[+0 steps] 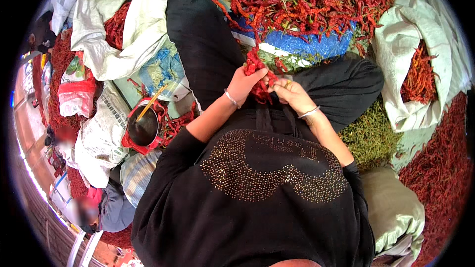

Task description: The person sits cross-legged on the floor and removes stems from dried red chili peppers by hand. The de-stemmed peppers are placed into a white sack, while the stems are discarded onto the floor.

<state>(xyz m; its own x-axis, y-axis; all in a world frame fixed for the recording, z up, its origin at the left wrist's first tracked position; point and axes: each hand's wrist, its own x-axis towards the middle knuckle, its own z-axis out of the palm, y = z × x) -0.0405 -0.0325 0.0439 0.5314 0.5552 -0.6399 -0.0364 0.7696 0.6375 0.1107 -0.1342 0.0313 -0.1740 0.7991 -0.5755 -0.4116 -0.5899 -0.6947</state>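
Observation:
My left hand (pixel 243 84) is closed around a bunch of dried red chili peppers (pixel 255 63) above my lap. My right hand (pixel 290 94) meets it from the right, its thumb and fingertips pinched at a chili's end beside the bunch. A ring and a bracelet are on the right hand and wrist; the left wrist bears a bracelet too. Beyond both hands a large heap of dried red chilies (pixel 308 0), some with green stems, lies on a blue woven sheet (pixel 319 43). Loose green stems are scattered at its near edge.
White woven sacks (pixel 152 11) with chilies stand at left and right (pixel 441 59). A dark pot (pixel 143 128) with chopsticks sits left of me. A pile of green stems (pixel 371 133) lies right of my lap. Other people sit at the far left, among more chilies.

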